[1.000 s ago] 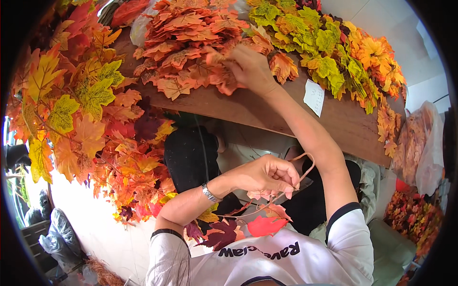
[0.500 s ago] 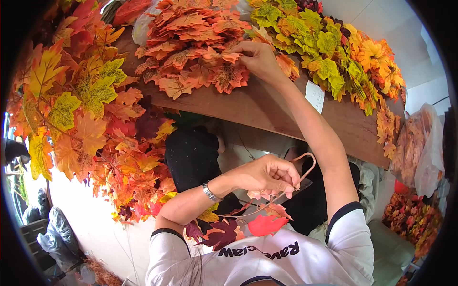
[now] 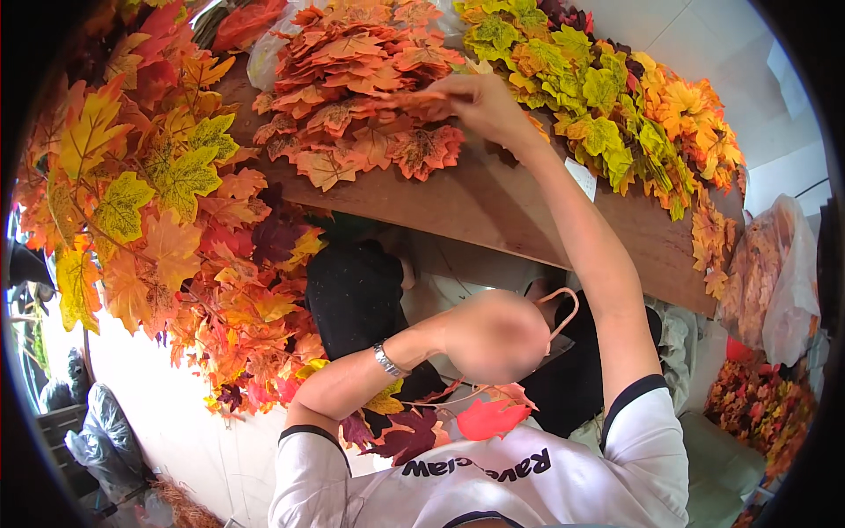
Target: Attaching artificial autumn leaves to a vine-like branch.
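My left hand (image 3: pixel 495 339), with a metal watch (image 3: pixel 387 359) at its wrist, is in front of my chest. It grips the stem of an artificial leaf branch; its fingers are blurred over. The stem's bare hooked end (image 3: pixel 574 310) sticks out past the hand, and red and dark maroon leaves (image 3: pixel 493 417) hang below it. At the table, my right hand (image 3: pixel 482 104) pinches an orange artificial leaf (image 3: pixel 422 104) at the right side of a layered pile of orange leaves (image 3: pixel 356 66).
Yellow-green leaves (image 3: pixel 603 88) and orange-yellow leaves (image 3: pixel 691 101) lie on the brown table (image 3: pixel 458 207), beside a paper slip (image 3: pixel 582 178). Leafy branches (image 3: pixel 167 246) crowd the left. A plastic bag of leaves (image 3: pixel 761 273) is at the right, a grey bag (image 3: pixel 110 440) lower left.
My right hand has drawn back slightly, lifting an orange leaf away from the pile's edge. My left hand stays nearly in place with the branch.
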A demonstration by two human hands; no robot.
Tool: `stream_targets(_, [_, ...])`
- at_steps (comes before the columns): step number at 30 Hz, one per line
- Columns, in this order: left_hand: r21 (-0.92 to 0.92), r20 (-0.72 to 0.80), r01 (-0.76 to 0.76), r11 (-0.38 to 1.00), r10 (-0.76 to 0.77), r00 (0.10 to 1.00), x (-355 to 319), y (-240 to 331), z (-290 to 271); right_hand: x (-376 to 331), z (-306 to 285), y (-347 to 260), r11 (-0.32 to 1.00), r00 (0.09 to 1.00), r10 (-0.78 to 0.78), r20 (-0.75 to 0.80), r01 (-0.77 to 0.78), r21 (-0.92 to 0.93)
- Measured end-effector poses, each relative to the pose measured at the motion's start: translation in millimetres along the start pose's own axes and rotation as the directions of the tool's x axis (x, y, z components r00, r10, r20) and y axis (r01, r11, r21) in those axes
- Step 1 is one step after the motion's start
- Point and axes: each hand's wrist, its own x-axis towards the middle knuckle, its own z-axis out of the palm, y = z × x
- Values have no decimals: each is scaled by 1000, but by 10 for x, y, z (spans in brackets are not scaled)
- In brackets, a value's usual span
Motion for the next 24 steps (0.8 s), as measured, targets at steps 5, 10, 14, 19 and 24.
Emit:
stream_targets(5, [0, -3, -54, 999, 54, 999, 15, -114, -27, 71, -91, -250, 958, 983, 180, 43, -165, -234])
stream_targets(10, [0, -3, -37, 999, 37, 999, 23, -63, -7, 110, -63, -305, 957, 993, 117, -17, -117, -265])
stream_targets(14, [16, 2, -56, 998, 56, 998, 36, -96, -22, 190, -184, -242, 966, 954, 254, 160, -259, 10])
stream_targets(19, [-12, -2, -37, 999, 37, 999, 15, -109, -27, 292, -352, -244, 999, 990, 27, 137, -22, -42])
stream_targets(24, [-5, -3, -52, 999, 52, 999, 8, -77, -6, 203, -482, -473, 952, 995, 100, -17, -91, 292])
